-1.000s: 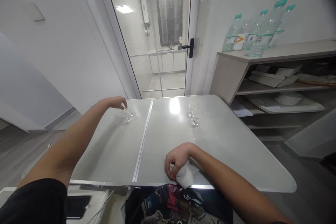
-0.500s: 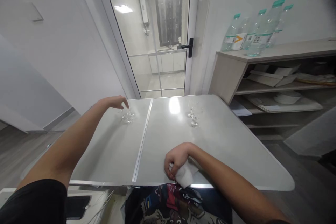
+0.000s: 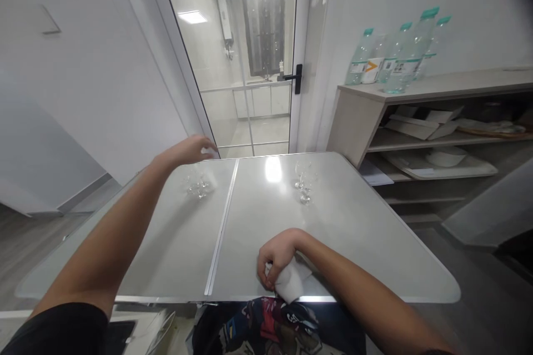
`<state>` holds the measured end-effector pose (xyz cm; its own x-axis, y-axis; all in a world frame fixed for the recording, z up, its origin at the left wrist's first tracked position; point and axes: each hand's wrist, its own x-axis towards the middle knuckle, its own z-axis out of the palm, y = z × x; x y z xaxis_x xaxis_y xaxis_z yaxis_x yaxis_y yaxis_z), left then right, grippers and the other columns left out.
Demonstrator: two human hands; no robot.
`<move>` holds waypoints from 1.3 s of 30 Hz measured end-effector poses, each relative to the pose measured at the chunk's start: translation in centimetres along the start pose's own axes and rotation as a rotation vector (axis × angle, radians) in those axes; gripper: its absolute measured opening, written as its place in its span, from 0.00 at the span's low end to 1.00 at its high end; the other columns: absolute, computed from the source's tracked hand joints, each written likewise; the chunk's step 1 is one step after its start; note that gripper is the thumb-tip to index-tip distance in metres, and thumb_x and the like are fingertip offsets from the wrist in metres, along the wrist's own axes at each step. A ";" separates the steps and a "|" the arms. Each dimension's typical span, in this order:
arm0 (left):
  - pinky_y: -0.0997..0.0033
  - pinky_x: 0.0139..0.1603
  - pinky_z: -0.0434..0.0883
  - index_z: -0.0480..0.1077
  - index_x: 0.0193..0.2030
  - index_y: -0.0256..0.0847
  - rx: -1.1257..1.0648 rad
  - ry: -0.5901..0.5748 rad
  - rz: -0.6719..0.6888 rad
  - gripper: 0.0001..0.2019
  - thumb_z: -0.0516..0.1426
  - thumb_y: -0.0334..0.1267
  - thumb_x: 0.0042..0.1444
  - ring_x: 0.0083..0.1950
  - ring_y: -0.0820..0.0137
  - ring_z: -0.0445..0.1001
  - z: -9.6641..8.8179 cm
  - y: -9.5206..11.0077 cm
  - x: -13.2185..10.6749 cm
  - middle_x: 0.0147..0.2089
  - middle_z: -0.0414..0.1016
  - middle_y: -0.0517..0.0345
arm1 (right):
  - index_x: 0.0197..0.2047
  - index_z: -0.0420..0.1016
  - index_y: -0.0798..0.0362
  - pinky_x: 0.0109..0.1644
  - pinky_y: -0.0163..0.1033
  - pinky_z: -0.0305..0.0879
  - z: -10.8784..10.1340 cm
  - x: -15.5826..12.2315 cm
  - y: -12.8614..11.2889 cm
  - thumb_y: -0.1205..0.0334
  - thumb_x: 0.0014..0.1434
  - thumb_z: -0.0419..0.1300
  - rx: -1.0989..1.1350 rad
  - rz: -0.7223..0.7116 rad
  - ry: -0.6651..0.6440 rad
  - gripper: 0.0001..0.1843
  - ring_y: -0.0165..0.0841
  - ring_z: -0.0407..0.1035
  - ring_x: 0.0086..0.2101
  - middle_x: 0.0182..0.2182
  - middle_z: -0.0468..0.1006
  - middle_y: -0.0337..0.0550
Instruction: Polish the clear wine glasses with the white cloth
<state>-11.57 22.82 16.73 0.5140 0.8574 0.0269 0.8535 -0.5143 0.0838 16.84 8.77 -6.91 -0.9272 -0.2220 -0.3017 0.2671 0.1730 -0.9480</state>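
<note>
My left hand is raised over the far left of the grey table, just above a small cluster of clear glasses. Its fingers are pinched together, with a pale glint at their tips and a faint clear smear below; motion blur hides what it is. My right hand rests at the near edge of the table, closed on a crumpled white cloth. A second group of clear stemmed glasses stands at the far middle right, away from both hands.
A metal seam divides the tabletop. A glass door with a black handle stands beyond it. On the right is a shelf unit with several water bottles on top and plates and paper on its shelves.
My left hand has risen from the left glasses and moved slightly right and away. My right hand has stayed on the cloth. The view has shifted a little.
</note>
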 end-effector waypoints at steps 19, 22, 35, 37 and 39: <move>0.58 0.43 0.74 0.82 0.47 0.41 -0.064 -0.014 0.114 0.18 0.67 0.47 0.51 0.43 0.59 0.81 12.5 24.9 14.5 0.58 0.69 0.34 | 0.36 0.83 0.56 0.43 0.28 0.65 -0.2 -0.3 -0.3 0.62 0.54 0.71 0.012 0.062 0.028 0.07 0.30 0.75 0.36 0.33 0.83 0.36; 0.58 0.42 0.75 0.83 0.43 0.40 -0.071 -0.034 0.119 0.14 0.67 0.42 0.50 0.44 0.56 0.81 12.7 25.2 15.0 0.57 0.70 0.35 | 0.36 0.84 0.56 0.44 0.28 0.65 -0.4 0.0 0.0 0.62 0.54 0.72 0.019 0.064 0.021 0.07 0.30 0.75 0.37 0.33 0.83 0.36; 0.60 0.40 0.75 0.81 0.40 0.36 -0.031 -0.047 0.155 0.10 0.65 0.29 0.50 0.46 0.55 0.81 12.6 25.6 15.5 0.53 0.72 0.35 | 0.36 0.83 0.56 0.45 0.28 0.65 -0.5 0.0 0.4 0.61 0.55 0.72 0.018 0.063 0.010 0.09 0.29 0.75 0.37 0.34 0.83 0.35; 0.62 0.41 0.76 0.81 0.41 0.36 -0.027 -0.047 0.148 0.11 0.66 0.29 0.49 0.46 0.55 0.80 12.5 25.6 15.5 0.53 0.72 0.37 | 0.37 0.83 0.56 0.45 0.28 0.65 -0.5 0.0 0.3 0.61 0.55 0.72 0.009 0.062 0.013 0.08 0.29 0.75 0.37 0.34 0.83 0.36; 0.64 0.42 0.76 0.80 0.42 0.35 -0.019 -0.046 0.140 0.12 0.66 0.29 0.47 0.46 0.57 0.80 12.5 25.7 15.5 0.53 0.73 0.39 | 0.37 0.83 0.56 0.45 0.28 0.64 -0.4 -0.1 0.3 0.60 0.55 0.71 0.005 0.066 0.015 0.08 0.29 0.74 0.37 0.34 0.83 0.35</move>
<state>19.38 22.63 6.88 0.6316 0.7753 -0.0063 0.7717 -0.6278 0.1018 16.87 9.23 -7.12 -0.9113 -0.1963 -0.3620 0.3288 0.1823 -0.9266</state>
